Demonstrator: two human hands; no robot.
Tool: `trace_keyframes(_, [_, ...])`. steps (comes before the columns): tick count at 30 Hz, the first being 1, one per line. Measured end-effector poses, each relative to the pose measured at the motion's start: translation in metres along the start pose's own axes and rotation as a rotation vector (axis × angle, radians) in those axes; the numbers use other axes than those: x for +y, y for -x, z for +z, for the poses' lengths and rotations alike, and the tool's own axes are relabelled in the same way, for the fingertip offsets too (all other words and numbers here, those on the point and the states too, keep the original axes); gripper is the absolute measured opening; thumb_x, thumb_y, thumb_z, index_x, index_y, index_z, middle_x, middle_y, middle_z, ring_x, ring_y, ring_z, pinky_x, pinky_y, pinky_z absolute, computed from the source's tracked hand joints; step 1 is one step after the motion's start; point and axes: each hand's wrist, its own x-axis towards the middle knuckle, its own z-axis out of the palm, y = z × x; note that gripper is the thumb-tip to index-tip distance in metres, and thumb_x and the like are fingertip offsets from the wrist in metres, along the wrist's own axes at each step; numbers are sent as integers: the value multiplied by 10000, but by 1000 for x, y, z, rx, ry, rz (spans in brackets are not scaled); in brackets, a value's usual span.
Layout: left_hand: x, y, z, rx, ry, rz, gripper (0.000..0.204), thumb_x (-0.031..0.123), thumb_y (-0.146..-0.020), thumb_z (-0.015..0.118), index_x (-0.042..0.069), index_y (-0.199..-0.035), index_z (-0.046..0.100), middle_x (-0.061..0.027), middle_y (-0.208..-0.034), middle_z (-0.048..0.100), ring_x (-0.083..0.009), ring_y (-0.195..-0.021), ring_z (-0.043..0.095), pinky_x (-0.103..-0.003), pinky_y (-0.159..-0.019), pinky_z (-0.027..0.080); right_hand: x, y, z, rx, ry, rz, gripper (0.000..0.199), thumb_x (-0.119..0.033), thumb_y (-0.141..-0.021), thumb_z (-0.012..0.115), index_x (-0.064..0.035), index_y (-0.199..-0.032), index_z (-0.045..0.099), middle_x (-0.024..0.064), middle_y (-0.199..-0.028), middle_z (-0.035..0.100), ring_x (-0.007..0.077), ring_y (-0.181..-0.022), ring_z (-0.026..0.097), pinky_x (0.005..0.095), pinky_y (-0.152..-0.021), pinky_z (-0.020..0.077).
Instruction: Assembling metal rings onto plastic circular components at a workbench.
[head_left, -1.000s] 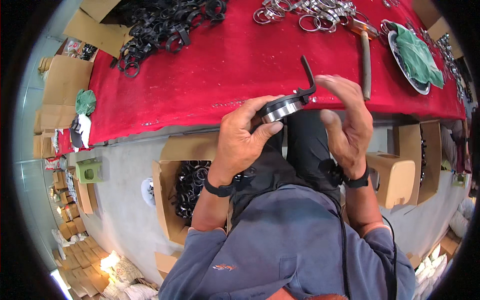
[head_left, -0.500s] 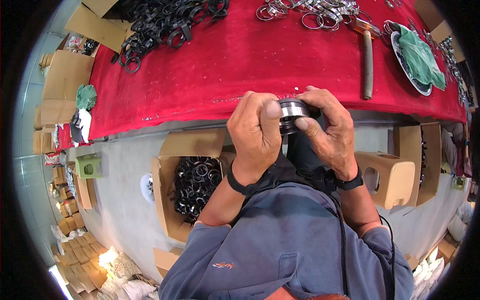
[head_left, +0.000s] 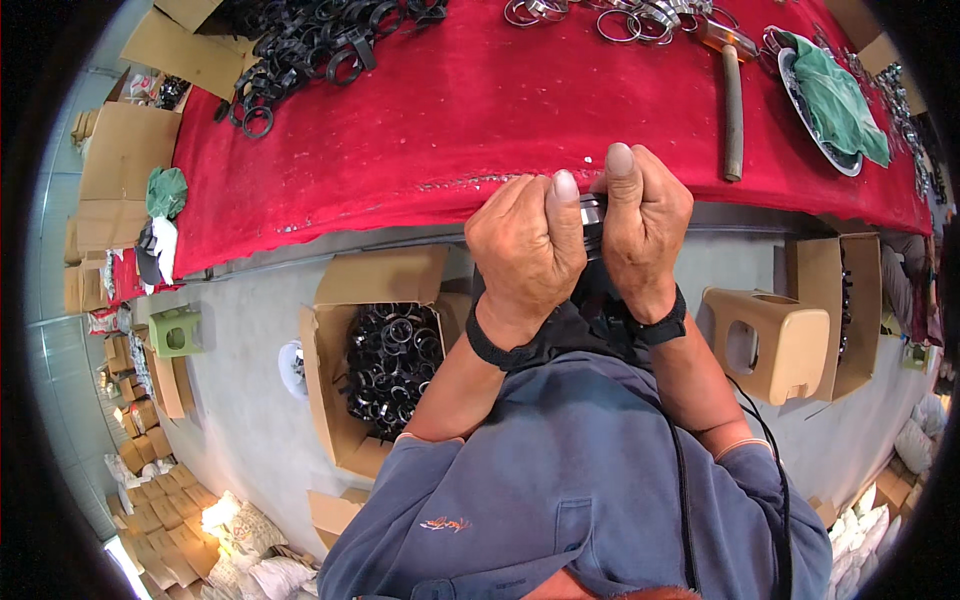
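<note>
Between my two hands I grip a ring piece [head_left: 592,212], a silver metal band together with black ring parts. Only a narrow strip of it shows, since the hands cover both sides. My left hand [head_left: 525,245] is closed on its left side, thumb upright along the edge. On the other side my right hand [head_left: 645,225] is closed in the same way, thumb pointing up. Both hands are just off the front edge of the red-covered table [head_left: 450,130], above my lap.
Black rings [head_left: 320,50] lie heaped at the table's far left, silver rings [head_left: 640,18] at the far middle. A hammer [head_left: 734,110] and a metal dish [head_left: 790,85] with green cloth [head_left: 832,105] lie right. Below are a carton [head_left: 325,400] of black rings and a tan stool [head_left: 790,345].
My right hand has turned over and drawn closer to the left, thumb now upright. The ring piece, plainly visible before, is now mostly covered by my fingers.
</note>
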Motion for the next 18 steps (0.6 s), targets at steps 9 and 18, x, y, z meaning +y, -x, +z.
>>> trace_keyframes(9, [-3,-2,15,52,23,19,381,158,-1066,669,16,-726,572,-135,-599,508,-336,-505,529,-425,-478,395,11,-6,4,90,71,-5,503,-289,-1127,604,3,-719,603,115,-598,536,241,-511,487,404,-526,398])
trace_keyframes(18, [-40,-13,-9,-420,473,-528,448,280,-1089,680,-20,-1418,627,-89,-1126,758,-125,-965,712,-251,-714,566,46,-29,15,58,-112,464,709,-550,-1128,522,22,-738,676,18,-590,532,134,-595,479,361,-573,403])
